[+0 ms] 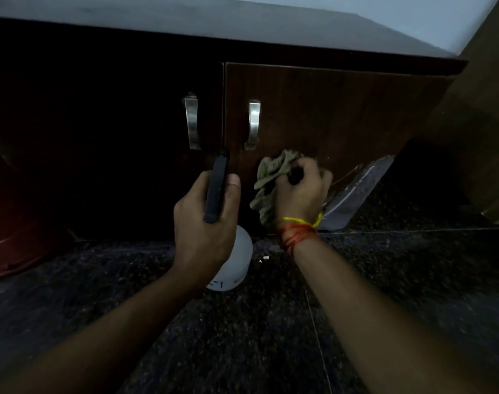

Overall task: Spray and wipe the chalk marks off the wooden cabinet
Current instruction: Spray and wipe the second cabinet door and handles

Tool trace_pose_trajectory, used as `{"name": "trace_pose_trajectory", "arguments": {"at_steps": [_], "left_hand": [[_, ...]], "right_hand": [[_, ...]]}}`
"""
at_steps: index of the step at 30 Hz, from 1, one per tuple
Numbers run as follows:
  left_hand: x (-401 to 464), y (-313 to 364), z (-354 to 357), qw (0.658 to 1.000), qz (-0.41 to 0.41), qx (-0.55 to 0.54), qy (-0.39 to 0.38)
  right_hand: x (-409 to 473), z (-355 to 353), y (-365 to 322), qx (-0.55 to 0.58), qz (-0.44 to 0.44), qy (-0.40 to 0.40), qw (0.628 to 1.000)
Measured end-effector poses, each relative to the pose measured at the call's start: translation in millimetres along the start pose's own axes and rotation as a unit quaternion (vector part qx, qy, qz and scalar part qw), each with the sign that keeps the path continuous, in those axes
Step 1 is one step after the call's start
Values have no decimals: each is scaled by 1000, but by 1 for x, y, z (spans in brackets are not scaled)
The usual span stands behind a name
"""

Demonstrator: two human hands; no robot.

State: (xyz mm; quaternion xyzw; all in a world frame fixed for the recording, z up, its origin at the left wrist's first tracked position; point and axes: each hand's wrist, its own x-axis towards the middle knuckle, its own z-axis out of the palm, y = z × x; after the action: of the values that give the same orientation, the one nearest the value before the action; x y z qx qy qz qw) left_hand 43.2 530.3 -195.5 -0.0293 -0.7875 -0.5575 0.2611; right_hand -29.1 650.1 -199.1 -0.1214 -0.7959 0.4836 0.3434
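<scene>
A dark wooden cabinet (322, 109) with two doors and two metal handles fills the upper view. My left hand (205, 220) grips a spray bottle (236, 263) by its black trigger head, nozzle pointing at the gap between the doors; the white body hangs below my palm. My right hand (302, 191) is closed on a crumpled beige cloth (271, 177), held against the lower part of the right door. Faint pale streaks show on the door just right of that hand. Red and yellow threads circle my right wrist.
Two curved steel handles (192, 123) (253, 125) sit either side of the door gap. A grey transparent plastic piece (353, 191) leans at the cabinet's lower right. A red rounded object (18, 223) lies at left. The floor (242, 336) is dark speckled stone.
</scene>
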Motion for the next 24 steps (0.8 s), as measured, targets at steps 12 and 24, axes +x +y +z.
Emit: {"name": "trace_pose_trajectory", "arguments": {"at_steps": [12,24], "left_hand": [[3,10,2,999,-24,-24,11],[-5,11,9,1000,2,-29,-9]], "right_hand": [[11,-16,22,-57,32,-14,998],[9,-21,38,-27,47,-5,999]]}}
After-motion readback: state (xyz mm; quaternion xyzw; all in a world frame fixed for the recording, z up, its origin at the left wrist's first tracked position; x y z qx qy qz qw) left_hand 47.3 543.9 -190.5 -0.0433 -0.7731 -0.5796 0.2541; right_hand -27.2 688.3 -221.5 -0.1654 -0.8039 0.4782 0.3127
